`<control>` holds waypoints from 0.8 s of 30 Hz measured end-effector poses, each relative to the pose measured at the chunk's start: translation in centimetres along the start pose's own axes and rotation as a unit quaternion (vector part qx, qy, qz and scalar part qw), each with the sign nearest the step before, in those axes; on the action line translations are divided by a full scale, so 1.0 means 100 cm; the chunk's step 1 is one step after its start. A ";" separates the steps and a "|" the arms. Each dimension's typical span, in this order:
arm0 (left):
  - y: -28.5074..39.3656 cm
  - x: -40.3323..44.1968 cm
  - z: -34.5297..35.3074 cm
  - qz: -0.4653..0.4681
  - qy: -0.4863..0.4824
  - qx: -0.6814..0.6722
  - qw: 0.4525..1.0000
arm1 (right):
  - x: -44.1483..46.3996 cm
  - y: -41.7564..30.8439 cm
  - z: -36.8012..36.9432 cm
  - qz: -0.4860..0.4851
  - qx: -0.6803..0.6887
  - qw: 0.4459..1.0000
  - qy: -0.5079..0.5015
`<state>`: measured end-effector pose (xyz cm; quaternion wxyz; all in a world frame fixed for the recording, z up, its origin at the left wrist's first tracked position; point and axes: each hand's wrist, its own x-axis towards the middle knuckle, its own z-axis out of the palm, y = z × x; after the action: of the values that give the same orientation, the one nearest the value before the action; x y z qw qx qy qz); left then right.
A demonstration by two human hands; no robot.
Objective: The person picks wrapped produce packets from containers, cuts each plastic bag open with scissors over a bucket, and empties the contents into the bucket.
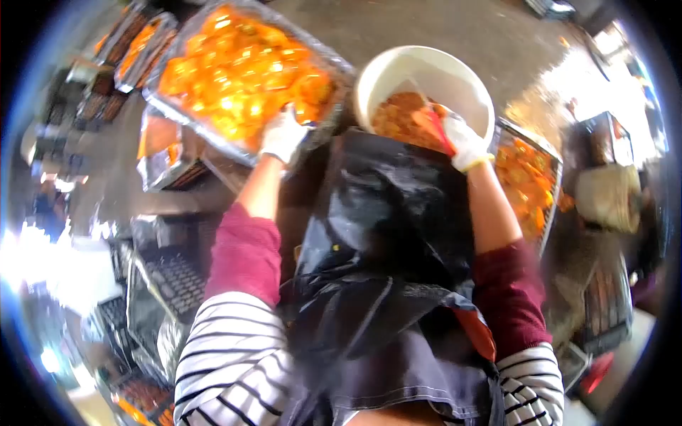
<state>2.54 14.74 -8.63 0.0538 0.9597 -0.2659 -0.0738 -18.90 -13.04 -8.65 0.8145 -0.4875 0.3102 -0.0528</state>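
My left hand (285, 136), in a white glove, is at the lower right edge of a lined crate (158, 96) full of glossy orange pieces (241, 74). Something small and dark shows at its fingers, too blurred to name. Inside the rim of a white bucket (369, 71), my right hand (465, 140), also gloved, is closed on a red-handled tool (442, 131). Orange-brown bits (403, 117) lie in the bucket, and the tool's far end is hard to make out. A black apron (383, 206) covers my lap below the bucket.
Another crate of orange pieces (524, 174) stands right of my right forearm, with a pale bucket (607, 199) beyond it. Black crates (167, 284) are at the left. More filled crates (138, 53) stand at the upper left, and a lined box (170, 153) sits below the big crate.
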 end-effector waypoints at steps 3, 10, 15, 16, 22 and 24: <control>0.024 -0.006 -0.035 -0.001 -0.087 -0.034 0.996 | -0.002 0.004 -0.022 -0.158 -0.414 0.897 -0.001; -0.020 0.004 0.036 0.029 -0.048 -0.075 0.996 | 0.022 0.025 -0.023 -0.064 -0.221 0.972 0.045; -0.056 0.041 0.081 0.072 -0.084 -0.125 0.986 | -0.015 -0.007 0.000 -0.035 -0.338 0.940 0.042; -0.069 0.062 0.101 0.097 -0.082 -0.127 0.984 | -0.021 -0.012 0.002 -0.061 -0.429 0.901 0.037; -0.062 0.098 0.134 0.123 -0.075 -0.213 0.966 | -0.038 -0.019 0.008 -0.083 -0.569 0.816 0.049; -0.046 0.081 0.112 0.073 -0.108 -0.337 0.932 | -0.040 -0.019 0.007 -0.097 -0.588 0.802 0.039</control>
<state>9.82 13.69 -21.19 0.3501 0.8494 -0.2988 -0.2581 -21.37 -11.94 -5.03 0.3499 -0.8977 0.2643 0.0418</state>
